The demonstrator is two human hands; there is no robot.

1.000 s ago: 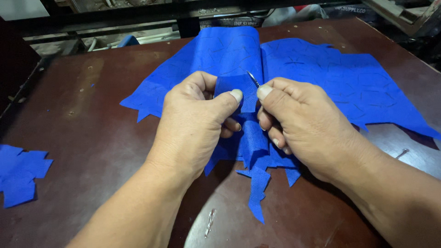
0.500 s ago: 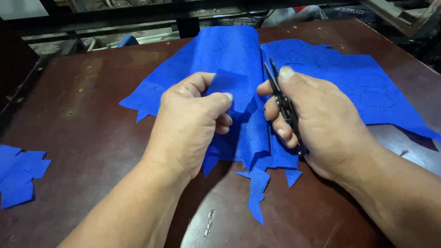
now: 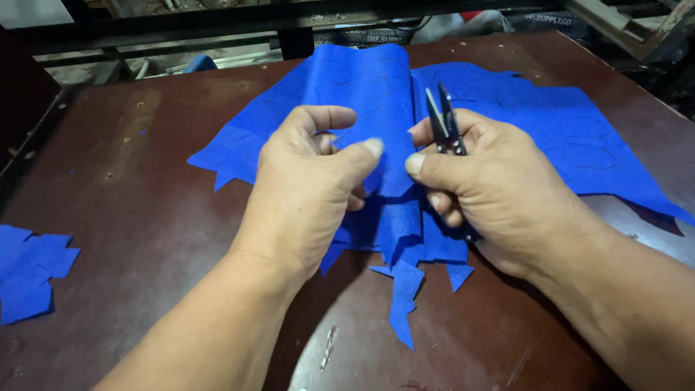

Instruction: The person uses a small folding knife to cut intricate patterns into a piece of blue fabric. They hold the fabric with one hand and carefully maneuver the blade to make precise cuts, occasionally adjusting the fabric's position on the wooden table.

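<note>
A large sheet of blue material (image 3: 550,123), marked with cut lines, lies spread on the dark brown table (image 3: 145,217). Its near part is folded up into a ridge (image 3: 384,94) between my hands. My left hand (image 3: 308,192) pinches the fold from the left, thumb and fingers closed on the blue material. My right hand (image 3: 492,188) holds a small pair of black thread snips (image 3: 443,123), blades pointing up and away, just right of the fold. Ragged blue strips (image 3: 402,289) hang toward me below the hands.
A small pile of cut blue pieces (image 3: 29,271) lies at the table's left edge. A dark metal frame (image 3: 289,22) runs along the far side. A wooden frame (image 3: 637,29) sits at the far right. A shiny scuff (image 3: 329,347) marks the near table.
My right hand has turned the snips upright, so the blades now show above the fingers. My left hand has lifted the fold higher and its fingers have spread slightly.
</note>
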